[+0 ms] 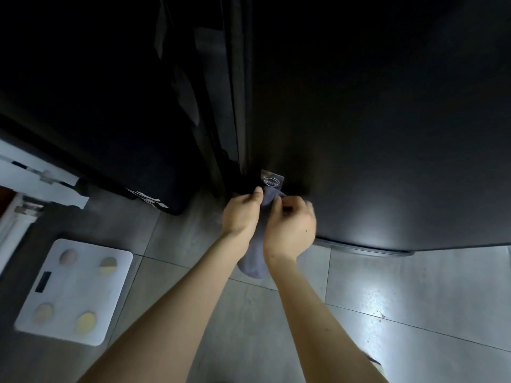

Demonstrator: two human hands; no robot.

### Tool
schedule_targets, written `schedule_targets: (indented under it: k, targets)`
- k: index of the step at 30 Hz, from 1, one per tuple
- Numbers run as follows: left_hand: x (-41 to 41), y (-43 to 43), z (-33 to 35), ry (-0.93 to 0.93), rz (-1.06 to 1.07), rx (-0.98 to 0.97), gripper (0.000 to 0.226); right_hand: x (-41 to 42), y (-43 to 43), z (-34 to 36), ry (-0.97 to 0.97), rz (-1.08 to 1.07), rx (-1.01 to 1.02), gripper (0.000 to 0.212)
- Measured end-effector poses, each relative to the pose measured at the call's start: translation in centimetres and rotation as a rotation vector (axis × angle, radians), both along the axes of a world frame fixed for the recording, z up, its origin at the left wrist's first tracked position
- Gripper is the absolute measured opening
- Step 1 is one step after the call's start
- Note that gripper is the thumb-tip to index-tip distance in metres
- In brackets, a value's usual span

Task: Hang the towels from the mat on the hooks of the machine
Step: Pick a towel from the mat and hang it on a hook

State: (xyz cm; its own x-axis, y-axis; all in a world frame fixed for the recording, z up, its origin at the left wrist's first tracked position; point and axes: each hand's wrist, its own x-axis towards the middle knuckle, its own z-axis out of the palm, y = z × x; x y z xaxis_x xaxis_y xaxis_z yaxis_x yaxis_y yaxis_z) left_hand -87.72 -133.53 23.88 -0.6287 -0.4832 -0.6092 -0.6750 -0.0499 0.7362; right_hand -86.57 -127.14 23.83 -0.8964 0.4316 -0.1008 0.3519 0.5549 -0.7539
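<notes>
A grey-blue towel (255,255) hangs down between my forearms, its top end right under a small metal hook (271,181) stuck low on the dark side of the machine (373,134). My left hand (242,214) pinches the towel's top from the left, thumb up against the cloth. My right hand (291,225) grips the same top end from the right, fingers curled. Whether the towel is caught on the hook I cannot tell. No mat is in view.
A white bathroom scale (74,291) with round pads lies on the grey tiled floor (414,299) at the left. A second dark panel (110,106) stands left of the machine, with a narrow gap between them. White fittings (33,181) sit at the far left.
</notes>
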Motion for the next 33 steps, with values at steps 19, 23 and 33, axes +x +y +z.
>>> schedule_targets:
  k: [19, 23, 33]
  targets:
    - [-0.3, -0.6, 2.5, -0.014, -0.117, -0.247, 0.022, 0.2, 3.7, 1.3, -0.361, 0.315, -0.281, 0.025]
    - [0.4, -0.4, 5.1, -0.035, -0.166, -0.377, 0.014, 0.9, 6.5, 3.8, -0.367, 0.278, -0.333, 0.021]
    - [4.4, 6.6, 18.4, -0.099, -0.422, -0.378, 0.016, 6.2, 17.8, 17.2, -0.413, 0.286, -0.401, 0.025]
